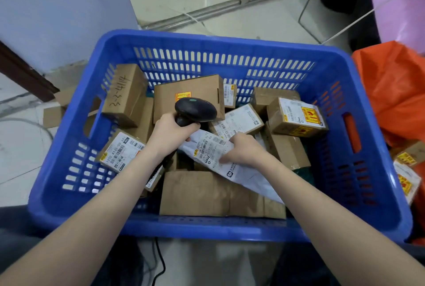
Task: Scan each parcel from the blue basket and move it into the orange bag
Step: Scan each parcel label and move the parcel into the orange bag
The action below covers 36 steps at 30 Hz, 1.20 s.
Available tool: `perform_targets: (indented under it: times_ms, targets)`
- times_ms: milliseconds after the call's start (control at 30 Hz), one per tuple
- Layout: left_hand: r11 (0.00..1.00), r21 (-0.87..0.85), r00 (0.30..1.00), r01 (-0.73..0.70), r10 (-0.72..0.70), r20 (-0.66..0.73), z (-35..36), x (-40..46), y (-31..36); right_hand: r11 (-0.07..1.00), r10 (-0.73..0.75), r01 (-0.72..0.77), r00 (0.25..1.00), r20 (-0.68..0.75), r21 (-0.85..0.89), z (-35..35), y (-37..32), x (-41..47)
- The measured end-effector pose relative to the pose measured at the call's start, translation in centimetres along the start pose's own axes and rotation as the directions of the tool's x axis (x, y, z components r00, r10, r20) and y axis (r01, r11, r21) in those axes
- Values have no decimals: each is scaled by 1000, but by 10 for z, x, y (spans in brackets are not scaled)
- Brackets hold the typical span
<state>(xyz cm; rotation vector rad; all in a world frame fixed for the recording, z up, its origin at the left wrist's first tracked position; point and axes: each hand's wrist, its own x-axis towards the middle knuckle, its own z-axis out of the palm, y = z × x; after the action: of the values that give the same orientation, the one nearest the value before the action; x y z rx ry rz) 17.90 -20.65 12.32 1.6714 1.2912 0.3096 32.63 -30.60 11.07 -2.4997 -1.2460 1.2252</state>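
Scanner (195, 110) in left hand (171, 135), right hand (243, 150) gripping white parcel (220, 159) (label up).

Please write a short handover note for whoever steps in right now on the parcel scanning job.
Left hand: grips the black handheld barcode scanner, held over the basket.
Right hand: holds the white soft plastic mailer with printed labels above the other parcels, just under the scanner.
Blue slotted plastic basket: many brown cardboard boxes remain inside, including the box with handwritten numbers at far left.
Orange plastic bag: to the right of the basket; some labelled parcels lie there already.
Left: scan the mailer if not done, move it to the bag, then continue through the boxes.
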Motion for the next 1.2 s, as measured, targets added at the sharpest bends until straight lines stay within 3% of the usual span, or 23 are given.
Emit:
perform_targets:
  times_ms: [300, 633, 1200]
  targets:
    - [981, -86, 985, -172, 167, -52, -32, -32, 83, 997, -74, 76, 995, -70, 20, -64, -7, -63]
    - [933, -18, 933, -358, 358, 14, -46, -71, 118, 943, -110, 243, 874, -473, 230, -106, -1, -116]
    - [948, -58, 946, -313, 317, 64, -34, -66, 125, 952, -82, 237, 804, -589, 191, -122, -6, -115]
